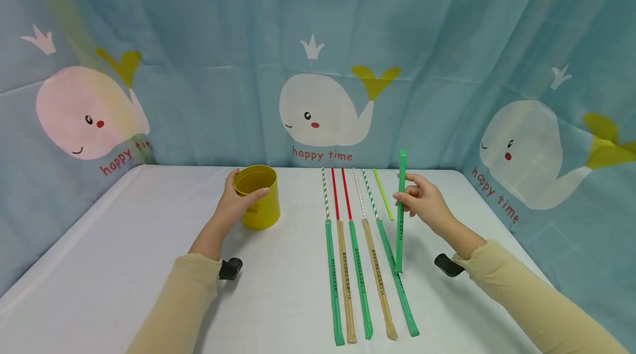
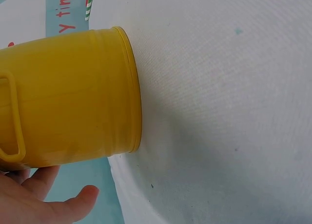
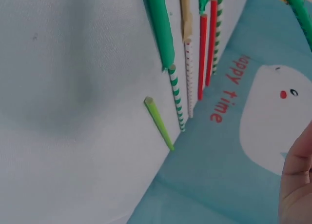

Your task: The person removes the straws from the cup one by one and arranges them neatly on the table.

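Near the table's back, my left hand [image 1: 236, 199] grips a small yellow bucket [image 1: 263, 210] by its left side, thumb stretched along the near rim. The left wrist view shows the bucket's side and handle [image 2: 18, 121]; whether its base touches the table I cannot tell. My right hand [image 1: 422, 202] pinches a green straw wrapper [image 1: 401, 205] near its upper part, upright above the table. A bare lime-green straw [image 1: 382, 194] lies just left of that hand. The right wrist view shows only part of the hand [image 3: 297, 180]; whether the wrapper contains anything is hidden.
Several straws, striped ones and red ones [image 1: 334, 194], lie side by side at centre right. Each meets a green or brown wrapper [image 1: 346, 282] at its near end. The white tabletop [image 1: 124, 260] ends at a blue whale-print curtain [image 1: 223, 94] behind and at both sides.
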Demonstrator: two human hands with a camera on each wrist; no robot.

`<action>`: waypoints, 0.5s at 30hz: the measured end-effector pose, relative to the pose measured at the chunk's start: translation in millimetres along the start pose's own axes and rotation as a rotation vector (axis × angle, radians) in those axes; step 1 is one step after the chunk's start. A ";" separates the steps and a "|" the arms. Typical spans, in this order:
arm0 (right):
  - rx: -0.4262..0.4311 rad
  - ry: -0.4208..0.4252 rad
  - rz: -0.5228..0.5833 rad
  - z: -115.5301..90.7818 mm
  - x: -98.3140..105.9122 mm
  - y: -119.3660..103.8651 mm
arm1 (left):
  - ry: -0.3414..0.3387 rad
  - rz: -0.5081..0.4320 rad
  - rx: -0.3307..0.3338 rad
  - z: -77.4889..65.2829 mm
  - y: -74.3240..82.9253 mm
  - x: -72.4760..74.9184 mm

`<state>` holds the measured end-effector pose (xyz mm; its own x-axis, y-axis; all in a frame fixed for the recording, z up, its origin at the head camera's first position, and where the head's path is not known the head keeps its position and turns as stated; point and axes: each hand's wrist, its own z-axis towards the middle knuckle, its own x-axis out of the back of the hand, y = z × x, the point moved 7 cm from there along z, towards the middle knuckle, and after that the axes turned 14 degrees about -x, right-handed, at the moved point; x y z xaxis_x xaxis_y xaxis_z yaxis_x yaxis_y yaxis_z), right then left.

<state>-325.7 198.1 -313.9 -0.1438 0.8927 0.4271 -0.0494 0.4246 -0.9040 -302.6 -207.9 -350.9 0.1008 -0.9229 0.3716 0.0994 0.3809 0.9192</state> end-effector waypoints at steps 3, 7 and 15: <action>-0.027 -0.004 0.020 -0.1 0.7 3.5 | -0.006 0.001 0.001 0.3 0.0 -1.0; -0.063 -0.015 0.056 -0.9 -1.2 8.0 | -0.011 0.003 -0.001 0.1 0.4 -1.1; -0.056 -0.021 0.082 -5.1 -2.0 9.8 | -0.007 -0.018 -0.016 1.0 -1.2 -1.0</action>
<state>-320.9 201.2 -323.5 -0.1655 0.9218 0.3505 0.0182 0.3582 -0.9335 -303.9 -207.5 -352.2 0.0923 -0.9298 0.3562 0.1167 0.3653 0.9235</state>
